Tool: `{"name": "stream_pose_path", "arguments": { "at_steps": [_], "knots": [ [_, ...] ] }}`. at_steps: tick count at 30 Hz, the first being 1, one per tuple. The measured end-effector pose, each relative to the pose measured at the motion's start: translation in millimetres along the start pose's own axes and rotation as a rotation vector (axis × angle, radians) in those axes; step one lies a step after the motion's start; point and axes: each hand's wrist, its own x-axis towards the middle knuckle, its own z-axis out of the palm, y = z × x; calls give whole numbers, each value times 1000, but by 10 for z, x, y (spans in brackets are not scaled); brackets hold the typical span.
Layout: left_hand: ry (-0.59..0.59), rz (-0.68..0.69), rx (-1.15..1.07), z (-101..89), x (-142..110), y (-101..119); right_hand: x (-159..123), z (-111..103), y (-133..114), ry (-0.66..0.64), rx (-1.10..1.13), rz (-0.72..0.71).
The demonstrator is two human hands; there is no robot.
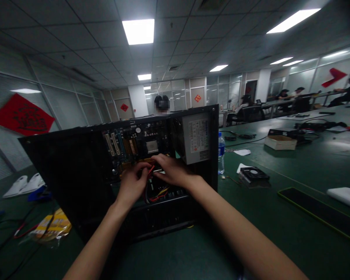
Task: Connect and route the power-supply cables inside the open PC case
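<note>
An open black computer case stands on the green table in front of me. Inside it are a motherboard with several slots and, at the upper right, a grey power supply. My left hand is closed on a thin red cable low on the board. Right beside it, my right hand has its fingers bent toward the same cable; its fingertips seem pressed together, but what they grip is hidden. Below both hands, a bundle of black, yellow and red wires runs along the case's lower edge.
Right of the case stand a water bottle, a black cooling fan and an open cardboard box. A long black pad lies at the right. On the left are a yellow packet and loose cables. Several people sit further back.
</note>
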Motion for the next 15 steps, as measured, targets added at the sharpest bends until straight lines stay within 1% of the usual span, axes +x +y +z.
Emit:
{"name": "stream_pose_path", "arguments": {
  "at_steps": [2, 5, 8, 11, 13, 15],
  "knots": [
    [8, 7, 5, -2, 1, 2, 18, -29, -40, -11, -76, -52],
    [71, -10, -33, -9, 17, -15, 39, -44, -59, -16, -186, -45],
    [148, -73, -78, -11, 39, -55, 46, -32, -31, 87, -272, -72],
    [175, -96, -57, -13, 52, -85, 43, -4, 10, 215, -324, -126],
    [209, -109, -26, -19, 56, -90, 38, 13, 26, 258, -324, -139],
    [238, -159, 6, -29, 60, -87, 31, 20, 30, 260, -313, -128]
  ]
}}
